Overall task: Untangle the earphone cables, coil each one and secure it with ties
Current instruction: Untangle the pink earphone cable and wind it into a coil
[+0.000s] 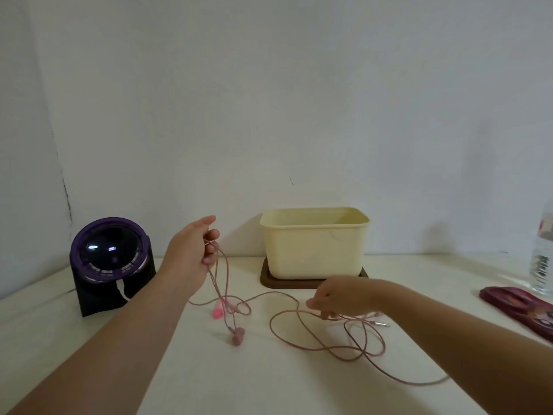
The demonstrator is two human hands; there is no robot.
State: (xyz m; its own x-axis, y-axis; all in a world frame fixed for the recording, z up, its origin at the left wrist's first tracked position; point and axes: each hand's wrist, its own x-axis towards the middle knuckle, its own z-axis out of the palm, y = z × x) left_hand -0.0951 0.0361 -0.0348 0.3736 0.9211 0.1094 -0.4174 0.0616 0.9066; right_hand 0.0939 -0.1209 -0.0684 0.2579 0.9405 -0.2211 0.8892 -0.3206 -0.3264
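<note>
Left hand [191,250], right hand [339,298]: 2 grips, pink cables [270,323]

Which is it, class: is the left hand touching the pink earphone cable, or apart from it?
Touching. The head view shows the left hand raised, its fingers curled round the pink earphone cable, which hangs down from them.

No text can be read; the bottle label [542,263] seems too blurred.
</note>
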